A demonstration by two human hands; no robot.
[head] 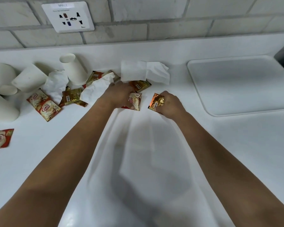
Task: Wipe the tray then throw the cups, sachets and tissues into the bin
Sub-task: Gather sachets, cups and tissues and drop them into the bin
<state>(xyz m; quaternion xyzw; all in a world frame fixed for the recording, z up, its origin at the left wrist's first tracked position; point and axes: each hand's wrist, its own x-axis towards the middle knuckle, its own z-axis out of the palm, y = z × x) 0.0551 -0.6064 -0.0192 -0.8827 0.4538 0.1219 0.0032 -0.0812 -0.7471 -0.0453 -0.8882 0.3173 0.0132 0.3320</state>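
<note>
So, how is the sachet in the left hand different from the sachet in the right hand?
The left hand holds a Coffee mate sachet: cream and red, printed name showing, lying fairly flat. The right hand grips a gold sachet: shiny orange-gold foil, barcode showing, crumpled. The Coffee mate sachet looks somewhat larger. Both are small packets resting on the white counter, each under a hand.

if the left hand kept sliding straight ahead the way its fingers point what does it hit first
Probably the gold sachet just beyond the left hand, then the flat tissue; depth is hard to judge.
</note>
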